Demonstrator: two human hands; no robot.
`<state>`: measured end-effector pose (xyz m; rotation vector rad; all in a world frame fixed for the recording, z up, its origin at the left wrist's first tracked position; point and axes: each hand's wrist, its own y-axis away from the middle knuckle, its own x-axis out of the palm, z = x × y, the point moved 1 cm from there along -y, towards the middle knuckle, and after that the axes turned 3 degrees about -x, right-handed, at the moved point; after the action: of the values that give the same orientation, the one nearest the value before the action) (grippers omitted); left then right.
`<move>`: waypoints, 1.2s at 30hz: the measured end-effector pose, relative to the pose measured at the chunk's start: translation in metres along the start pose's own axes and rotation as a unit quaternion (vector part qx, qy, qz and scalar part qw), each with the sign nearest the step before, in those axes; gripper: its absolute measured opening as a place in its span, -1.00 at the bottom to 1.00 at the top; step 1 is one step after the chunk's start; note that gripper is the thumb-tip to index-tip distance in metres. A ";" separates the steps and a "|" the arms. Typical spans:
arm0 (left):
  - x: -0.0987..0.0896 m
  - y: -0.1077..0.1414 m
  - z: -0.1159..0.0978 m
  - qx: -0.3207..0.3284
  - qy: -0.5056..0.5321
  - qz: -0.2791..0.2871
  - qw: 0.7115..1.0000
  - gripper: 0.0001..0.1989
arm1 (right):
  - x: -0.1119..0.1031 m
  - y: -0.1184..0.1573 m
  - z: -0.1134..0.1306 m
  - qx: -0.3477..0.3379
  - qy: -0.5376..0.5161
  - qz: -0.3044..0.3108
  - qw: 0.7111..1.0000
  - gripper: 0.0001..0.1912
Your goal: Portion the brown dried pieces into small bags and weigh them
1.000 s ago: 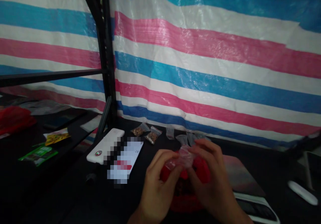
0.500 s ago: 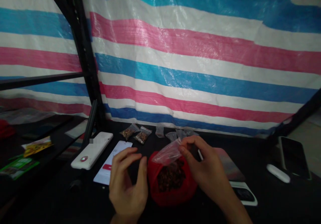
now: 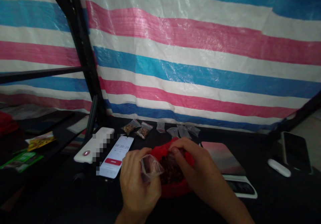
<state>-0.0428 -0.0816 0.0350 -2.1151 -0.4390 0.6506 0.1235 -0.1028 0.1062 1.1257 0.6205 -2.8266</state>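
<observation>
Well, the left hand (image 3: pixel 139 183) held a small clear bag (image 3: pixel 150 167) just beside the red bag (image 3: pixel 175 191), its fingers (image 3: pixel 131 167) curled and pinching the clear plastic against the thumb, with the clear bag tilted toward the red bag's mouth. The right hand (image 3: pixel 198 165) lay over the red bag's rim, its fingers (image 3: pixel 179 145) pressed together and dipping toward the dark granules (image 3: pixel 172 168) inside; whether they pinched any granules was hidden. The red bag sat on the black desk (image 3: pixel 260 150) directly below both hands, with its mouth open and the granules heaped within.

Beyond the red bag stood a row of small clear bags: two filled packets (image 3: pixel 129 127) (image 3: pixel 144 130) and several that looked empty (image 3: pixel 173 132). Left of it lay a phone (image 3: pixel 116 157) showing a timer, and further left a white power bank (image 3: pixel 86 153), partly blurred. Right of it sat a digital scale (image 3: pixel 222 157), and further right a white case (image 3: pixel 279 167) and a dark phone (image 3: pixel 296 152). Well left of it, yellow and green packets (image 3: pixel 40 141) (image 3: pixel 21 162) lay on a lower shelf (image 3: pixel 77 125). Behind it hung a striped tarp (image 3: pixel 175 50).
</observation>
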 end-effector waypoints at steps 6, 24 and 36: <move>0.010 0.017 -0.024 -0.002 -0.065 0.079 0.995 -0.94 | 0.020 -0.007 -0.035 0.087 0.234 0.151 0.956 -0.77; 0.046 0.016 0.014 -0.377 0.253 0.227 0.862 -0.73 | 0.016 -0.004 -0.042 0.151 0.343 0.153 0.915 -0.69; 0.046 0.005 0.012 -0.532 0.414 0.162 0.721 -0.56 | 0.031 -0.003 -0.053 0.127 0.181 0.101 0.970 -0.81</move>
<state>-0.0127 -0.0529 0.0111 -3.2997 0.1686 -0.6330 0.1351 -0.0765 0.0513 1.6641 0.1377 -2.5966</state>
